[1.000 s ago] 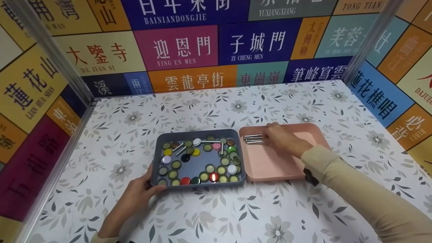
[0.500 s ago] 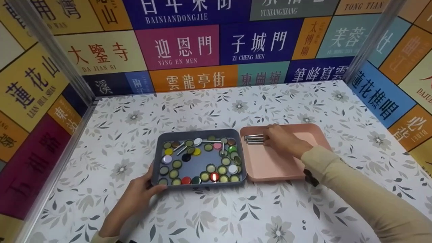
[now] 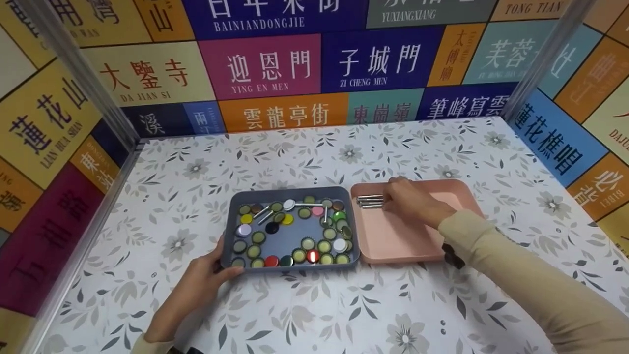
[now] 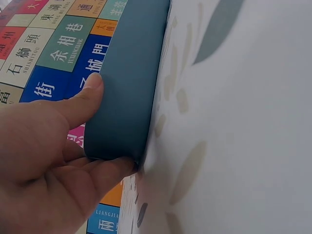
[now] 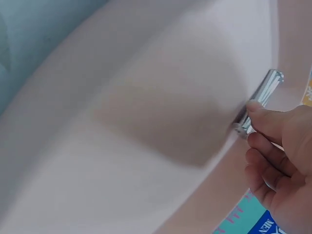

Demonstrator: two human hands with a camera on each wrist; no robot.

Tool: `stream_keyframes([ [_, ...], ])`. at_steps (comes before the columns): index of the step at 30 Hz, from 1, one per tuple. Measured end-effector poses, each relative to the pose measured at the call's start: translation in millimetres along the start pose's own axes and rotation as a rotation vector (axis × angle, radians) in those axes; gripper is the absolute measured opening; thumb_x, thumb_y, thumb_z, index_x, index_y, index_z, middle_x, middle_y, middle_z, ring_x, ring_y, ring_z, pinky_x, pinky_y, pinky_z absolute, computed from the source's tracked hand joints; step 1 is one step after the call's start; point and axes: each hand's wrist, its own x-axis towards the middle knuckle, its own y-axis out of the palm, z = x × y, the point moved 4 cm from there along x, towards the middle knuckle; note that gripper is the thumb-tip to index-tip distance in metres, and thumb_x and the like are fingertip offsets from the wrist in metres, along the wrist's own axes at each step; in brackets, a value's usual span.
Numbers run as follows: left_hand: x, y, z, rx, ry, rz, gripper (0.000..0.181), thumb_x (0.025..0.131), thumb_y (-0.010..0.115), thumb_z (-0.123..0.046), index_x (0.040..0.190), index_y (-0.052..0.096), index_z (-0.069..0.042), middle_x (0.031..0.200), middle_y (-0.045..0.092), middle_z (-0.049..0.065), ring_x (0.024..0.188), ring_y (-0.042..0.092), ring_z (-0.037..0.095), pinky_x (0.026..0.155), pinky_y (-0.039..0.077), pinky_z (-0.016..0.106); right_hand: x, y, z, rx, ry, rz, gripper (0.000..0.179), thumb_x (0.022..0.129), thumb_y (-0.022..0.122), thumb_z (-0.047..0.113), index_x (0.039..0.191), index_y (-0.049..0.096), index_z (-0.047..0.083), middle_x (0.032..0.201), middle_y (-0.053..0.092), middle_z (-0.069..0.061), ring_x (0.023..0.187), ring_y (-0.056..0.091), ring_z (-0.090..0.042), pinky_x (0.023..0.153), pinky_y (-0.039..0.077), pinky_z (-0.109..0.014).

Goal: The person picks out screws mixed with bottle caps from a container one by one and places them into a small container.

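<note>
**Metal rods side by side in the far left corner of the pink tray**

The step in hand appears to be placing or straightening rods in that corner. A person's right grip is there, thumb and fingertips closed in a pinch on the silvery metal; how many rods it has hold of cannot be told. The next move would seem to call for letting go without rolling the row, then reaching for a loose rod in the blue-grey tray. That tray stands just beside the pink one, on the side of the desk's left edge. The left grip clasps its near left corner between thumb and fingers.

The row runs left to right, long axes nearly parallel to the pink tray's far edge, left ends toward the blue-grey tray. Among the bottle caps, two slanted rods tip their far ends rightward, a crosswise rod follows the far edge, and a lengthwise rod near the right edge points near to far.
</note>
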Motion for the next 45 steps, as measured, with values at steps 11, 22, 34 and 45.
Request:
stream_keyframes([
  [11,0.1,1.0,-0.5,-0.002,0.0,0.004,0.085,0.094,0.07,-0.028,0.157,0.019,0.0,0.142,0.057,0.022,0.124,0.063,0.027,0.1,0.052,0.034,13.3,-8,28,-0.059,-0.077,-0.06,0.017,0.088,0.077,0.011,0.076,0.072,-0.001,0.076,0.064,-0.012,0.071,0.056,-0.025,0.064,0.05,-0.039],
  [22,-0.8,-0.4,-1.2,0.012,0.016,0.003,0.084,0.095,0.069,-0.029,0.158,0.02,-0.002,0.143,0.058,0.021,0.124,0.063,0.026,0.101,0.052,0.037,22.0,-6,58,-0.031,-0.154,-0.084,0.01,0.088,0.072,0.007,0.094,0.074,-0.001,0.087,0.07,-0.014,0.085,0.063,-0.03,0.077,0.055,-0.043],
  [34,-0.2,0.2,-1.5,0.031,0.009,0.012,0.085,0.095,0.069,-0.029,0.157,0.018,-0.001,0.144,0.056,0.021,0.126,0.062,0.028,0.104,0.05,0.041,27.8,-3,88,-0.03,-0.151,-0.093,0.017,0.09,0.075,0.013,0.089,0.072,-0.003,0.087,0.066,-0.016,0.084,0.061,-0.032,0.076,0.054,-0.043],
  [45,1.0,1.1,0.3,0.027,-0.007,0.014,0.085,0.095,0.07,-0.029,0.157,0.019,-0.001,0.141,0.06,0.019,0.123,0.064,0.024,0.101,0.051,0.035,31.3,7,107,-0.089,-0.162,-0.063,0.018,0.089,0.075,0.018,0.084,0.077,0.001,0.082,0.067,-0.013,0.074,0.063,-0.027,0.065,0.055,-0.037],
])
